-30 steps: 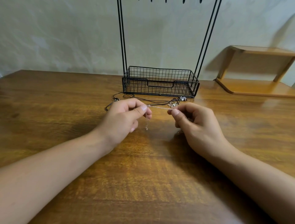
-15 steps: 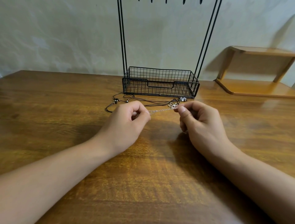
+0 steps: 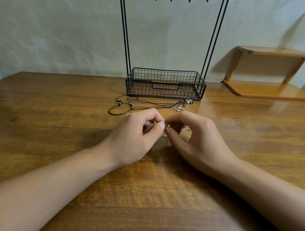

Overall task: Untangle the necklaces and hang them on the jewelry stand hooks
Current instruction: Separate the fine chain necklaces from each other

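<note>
We are working low over the worktop (image 3: 82, 164), both hands drawn close together at its middle. Our left hand (image 3: 137, 136) is pinching a fine chain (image 3: 165, 123) between thumb and forefinger, a little of it bunched inside the curled fingers. Our right hand (image 3: 196, 140) is pinching the same chain just beside that, thumb tip nearly touching the left thumb; a short length is trailing under the right fingers toward the worktop. We are judging this to be the untangling step: we are picking at a knot or clasp in the chain, too small to make out. The next move is calling for a gentle, small tease apart, not a pull, since so thin a chain would likely tighten or kink.

The chain is looking pale, silvery and very slender, mostly hidden by our fingers.

Just beyond the hands, the cords (image 3: 132, 105) are lying on the worktop, dark and thin with small beads, looped over one another, running right toward a flower pendant (image 3: 179, 107) and a small charm (image 3: 189, 101). Behind them the stand (image 3: 165, 85) is sitting with its wire basket and tall black rods; only the tips of its hooks (image 3: 171, 1) are showing at the top edge, so we cannot tell whether any necklace is hanging there. A shelf (image 3: 267, 74) is standing far right.
</note>
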